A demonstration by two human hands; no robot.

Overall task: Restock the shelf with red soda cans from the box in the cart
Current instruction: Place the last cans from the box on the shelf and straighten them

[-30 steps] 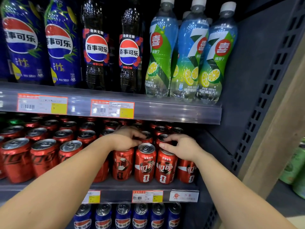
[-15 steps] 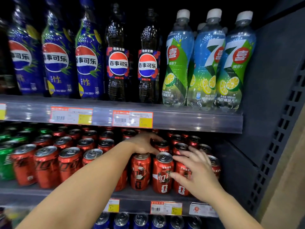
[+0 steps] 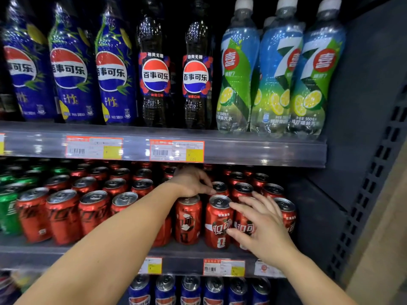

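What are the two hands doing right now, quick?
Left hand: fingers curled over the top of a red aluminium soda can, gripping it.
Right hand: open, fingers spread against another red aluminium soda can, no grip.

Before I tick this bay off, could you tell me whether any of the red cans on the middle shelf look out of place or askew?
One front-row red can under the left hand faces off-square, its label turned unlike its neighbour. Nothing looks spilled or dented.
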